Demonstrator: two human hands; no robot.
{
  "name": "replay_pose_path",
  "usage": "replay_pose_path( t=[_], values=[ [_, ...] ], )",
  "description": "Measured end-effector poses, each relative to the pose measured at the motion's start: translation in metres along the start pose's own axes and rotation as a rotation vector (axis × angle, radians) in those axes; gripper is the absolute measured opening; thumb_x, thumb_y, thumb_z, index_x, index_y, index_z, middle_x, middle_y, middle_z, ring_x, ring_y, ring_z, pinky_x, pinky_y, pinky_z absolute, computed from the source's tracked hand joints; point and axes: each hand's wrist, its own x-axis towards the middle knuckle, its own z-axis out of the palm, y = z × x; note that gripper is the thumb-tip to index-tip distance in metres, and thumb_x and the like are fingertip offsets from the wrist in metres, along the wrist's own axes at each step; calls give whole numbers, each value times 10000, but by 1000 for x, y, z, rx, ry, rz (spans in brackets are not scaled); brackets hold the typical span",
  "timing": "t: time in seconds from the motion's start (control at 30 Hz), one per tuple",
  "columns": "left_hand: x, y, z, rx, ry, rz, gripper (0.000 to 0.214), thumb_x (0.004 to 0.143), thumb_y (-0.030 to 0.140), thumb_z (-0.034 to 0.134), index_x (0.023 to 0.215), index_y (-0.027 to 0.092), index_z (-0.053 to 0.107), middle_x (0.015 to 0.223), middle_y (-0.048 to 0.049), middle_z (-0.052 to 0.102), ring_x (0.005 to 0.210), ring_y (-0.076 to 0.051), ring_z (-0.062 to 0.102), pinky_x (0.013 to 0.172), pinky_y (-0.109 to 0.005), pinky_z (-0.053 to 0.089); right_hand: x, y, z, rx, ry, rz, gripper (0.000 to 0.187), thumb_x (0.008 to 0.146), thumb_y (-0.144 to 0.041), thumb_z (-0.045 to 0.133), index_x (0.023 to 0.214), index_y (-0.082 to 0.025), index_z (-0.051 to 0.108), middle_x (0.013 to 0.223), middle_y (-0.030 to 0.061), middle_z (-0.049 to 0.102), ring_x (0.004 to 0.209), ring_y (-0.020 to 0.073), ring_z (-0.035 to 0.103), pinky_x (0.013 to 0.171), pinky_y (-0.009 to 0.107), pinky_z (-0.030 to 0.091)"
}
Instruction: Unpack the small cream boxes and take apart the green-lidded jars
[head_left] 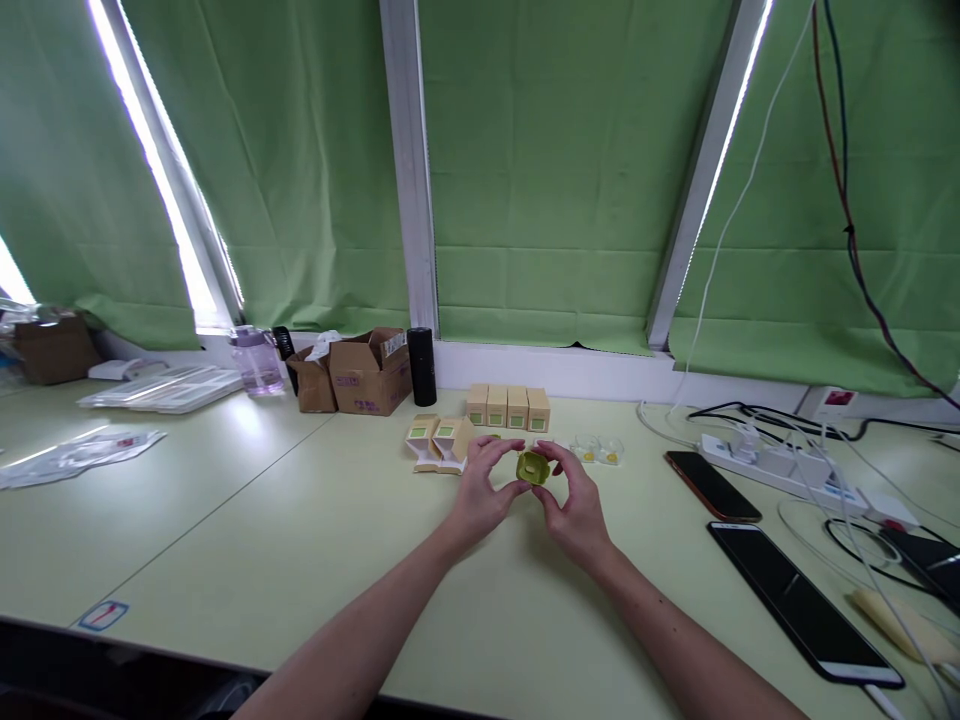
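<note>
The left hand (480,492) and right hand (576,508) are gripping the square green cup (533,468) from opposite sides above the tabletop (517,620), fingers (504,447) curved and parted only by its width. Judged risk: fingers are bearing on thin-looking edges; uneven pressure could be bending the cup or letting it slip. Beyond, open cartons (454,437) are sitting beside the left hand, clear cups (609,451) past the right; straying knuckles could be tipping either. Farther back, four small boxes (508,408) are standing less exposed.

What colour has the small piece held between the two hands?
Olive green; the small piece shows in the head view.
</note>
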Motion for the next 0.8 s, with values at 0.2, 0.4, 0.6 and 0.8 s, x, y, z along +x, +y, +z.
replay_pose_path(
  t=[0.2,0.4,0.6,0.8],
  values=[
    [0,-1,1,10,-7,29,443,793,176,831,1210,263,711,1136,-83,708,1220,-287,510,1053,-495,482,1,0,-1,-57,15,-89,443,901,-187,600,1334,-267,548,1284,117,668,1164,292,634,867,435,557],
    [-2,0,2,39,4,22,443,795,165,822,1211,244,691,1116,-83,697,1201,-283,501,1029,-478,494,1,-4,-3,-93,11,-157,407,916,-144,554,1303,-269,563,1331,129,623,1272,301,589,964,483,554],
    [-3,4,2,128,10,77,383,816,141,783,1173,245,686,1097,-75,717,1194,-297,507,1032,-503,482,1,-1,-6,-194,37,-270,385,928,-130,561,1276,-276,638,1294,130,593,1230,301,585,945,487,562],
    [-6,4,4,246,9,231,413,827,106,747,1215,229,675,1135,-96,715,1183,-310,522,1026,-527,486,3,0,-7,-393,145,-341,250,926,-139,611,1073,-269,766,958,82,562,903,236,550,723,379,517]
  ],
)
